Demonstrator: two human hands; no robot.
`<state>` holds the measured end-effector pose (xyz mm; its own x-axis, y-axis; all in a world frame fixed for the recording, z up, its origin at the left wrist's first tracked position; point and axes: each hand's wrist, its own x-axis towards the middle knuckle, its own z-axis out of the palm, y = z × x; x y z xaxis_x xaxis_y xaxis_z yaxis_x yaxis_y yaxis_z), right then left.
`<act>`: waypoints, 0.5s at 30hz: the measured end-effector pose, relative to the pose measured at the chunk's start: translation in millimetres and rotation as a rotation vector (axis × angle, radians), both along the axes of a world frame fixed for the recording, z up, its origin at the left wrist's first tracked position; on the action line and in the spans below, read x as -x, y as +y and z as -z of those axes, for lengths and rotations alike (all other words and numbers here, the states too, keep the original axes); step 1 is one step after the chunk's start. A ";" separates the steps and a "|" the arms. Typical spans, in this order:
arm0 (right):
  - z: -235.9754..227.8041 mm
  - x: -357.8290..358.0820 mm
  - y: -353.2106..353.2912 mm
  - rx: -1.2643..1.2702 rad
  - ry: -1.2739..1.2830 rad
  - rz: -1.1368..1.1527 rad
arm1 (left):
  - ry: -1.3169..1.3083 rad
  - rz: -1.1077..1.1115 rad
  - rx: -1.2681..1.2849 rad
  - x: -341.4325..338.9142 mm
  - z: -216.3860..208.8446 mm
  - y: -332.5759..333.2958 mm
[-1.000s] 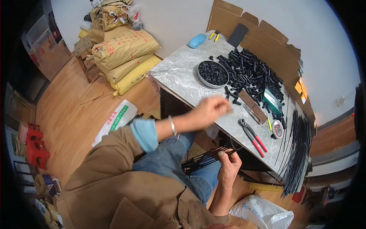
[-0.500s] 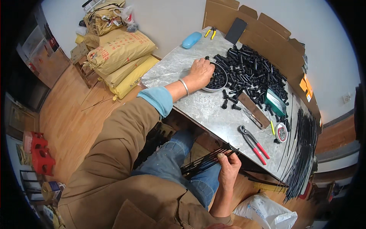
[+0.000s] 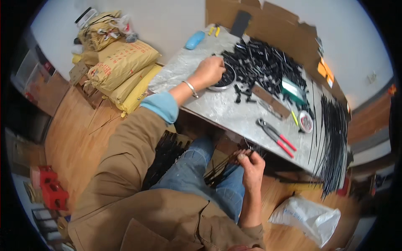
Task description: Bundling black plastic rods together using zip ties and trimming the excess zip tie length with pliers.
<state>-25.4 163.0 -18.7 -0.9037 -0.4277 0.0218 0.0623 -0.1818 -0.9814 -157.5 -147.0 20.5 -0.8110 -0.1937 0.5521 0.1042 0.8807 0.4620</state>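
Over a round metal-rimmed bowl (image 3: pixel 222 88) of small black parts, my left hand (image 3: pixel 210 71) bends its fingers downward, closed. What its fingertips hold, if anything, is hidden. In front of the table's near edge, my right hand (image 3: pixel 252 164) is closed around several thin black rods (image 3: pixel 215 170), which stretch leftward above my legs and look blurred. Beside the bowl spreads a big heap of black bolt-shaped plastic pieces (image 3: pixel 268 62), with a few loose ones near the bowl. Red-handled pincers (image 3: pixel 276 137) lie on the tabletop nearest my right hand.
On the grey table (image 3: pixel 209 108) are a brown bar (image 3: pixel 272 101), a green scoop-like container (image 3: pixel 294 92), a small round dish (image 3: pixel 305 122), a blue case (image 3: pixel 195 40) and yellow-handled pliers (image 3: pixel 215 30). Long black strands (image 3: pixel 333 142) overhang the right end. Stuffed sacks (image 3: pixel 123 69) stand left.
The view has shifted, so the table sits higher and further left. My left hand stays at the bowl, its fingers further over the black parts. My right hand still grips the rods.
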 end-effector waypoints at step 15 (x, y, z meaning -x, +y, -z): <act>2.3 7.2 10.3 0.028 -0.090 -0.126 | -0.686 0.613 -1.620 -136.0 -18.3 140.9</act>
<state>-32.6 173.3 -21.0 -0.8419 -0.5379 -0.0428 0.1733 -0.1944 -0.9655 -21.4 -6.1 38.8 -0.9356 0.2385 -0.2602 -0.3472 -0.4886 0.8005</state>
